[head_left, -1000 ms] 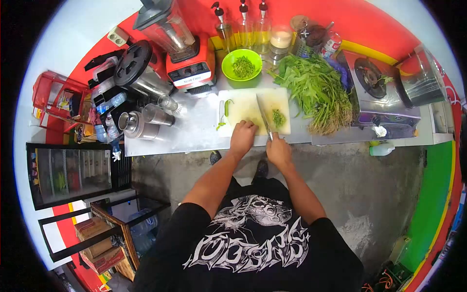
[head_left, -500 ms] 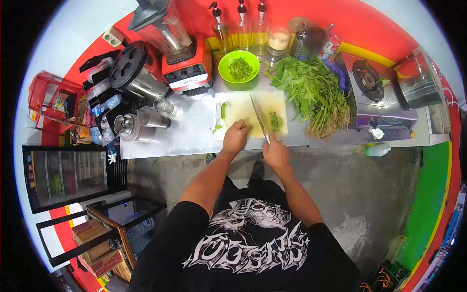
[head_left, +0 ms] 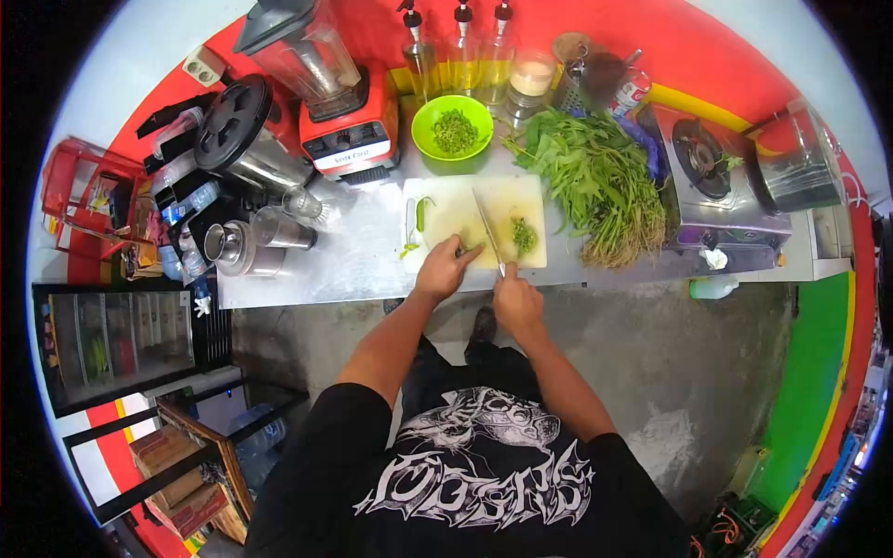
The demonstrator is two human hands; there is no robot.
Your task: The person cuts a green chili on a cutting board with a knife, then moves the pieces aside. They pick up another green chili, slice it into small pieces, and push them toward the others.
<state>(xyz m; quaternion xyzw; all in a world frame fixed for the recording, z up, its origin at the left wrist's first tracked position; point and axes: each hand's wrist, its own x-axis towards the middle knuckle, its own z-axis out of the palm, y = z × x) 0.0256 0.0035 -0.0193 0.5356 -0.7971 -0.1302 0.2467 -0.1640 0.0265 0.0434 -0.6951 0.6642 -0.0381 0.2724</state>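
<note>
My right hand (head_left: pixel 518 299) is closed around the handle of a kitchen knife (head_left: pixel 486 221), its blade pointing away over the white cutting board (head_left: pixel 446 197). At the board's front edge, left of the blade, my left hand (head_left: pixel 446 268) bends its fingers around a small dark-green bit, too hidden to name; its thumb points toward the knife. Chopped green pieces (head_left: pixel 524 236) lie in a small heap right of the blade. A long green chili (head_left: pixel 420 216) rests at the board's left side, with small green scraps (head_left: pixel 408 250) below it.
Behind the board stands a lime-green bowl (head_left: pixel 453 153) of chopped greens. A big bunch of leafy greens with roots (head_left: pixel 605 186) lies to the right, beside a gas stove (head_left: pixel 716 186). A red blender (head_left: pixel 349 130) and metal cups (head_left: pixel 246 246) stand left. Pump bottles (head_left: pixel 462 65) line the wall.
The view has shifted slightly. My left thumb has spread out from the fingers toward the knife. My right hand still holds the knife at nearly the same place on the board.
</note>
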